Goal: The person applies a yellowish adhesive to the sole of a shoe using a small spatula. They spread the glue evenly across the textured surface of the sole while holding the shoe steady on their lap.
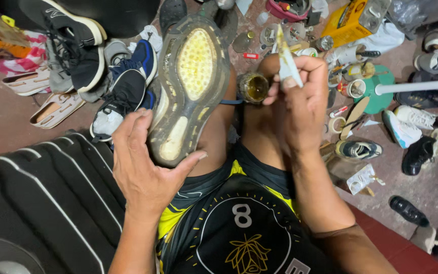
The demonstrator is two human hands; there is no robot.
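Left hand (pixel 145 175) cupped around heel end of upturned shoe (pixel 191 86), thumb and fingers closed on its edge; worn sole with yellow honeycomb insert facing up, resting on the knee. Right hand (pixel 297 101) pinched shut on a thin pale strip (pixel 286 58), held upright just beside a small open jar of amber glue (pixel 254 87). Black and blue sneakers (pixel 122 91) piled on the floor (pixel 6 127) to the left; assorted shoes, tins and a yellow carton (pixel 348 23) scattered on the right.
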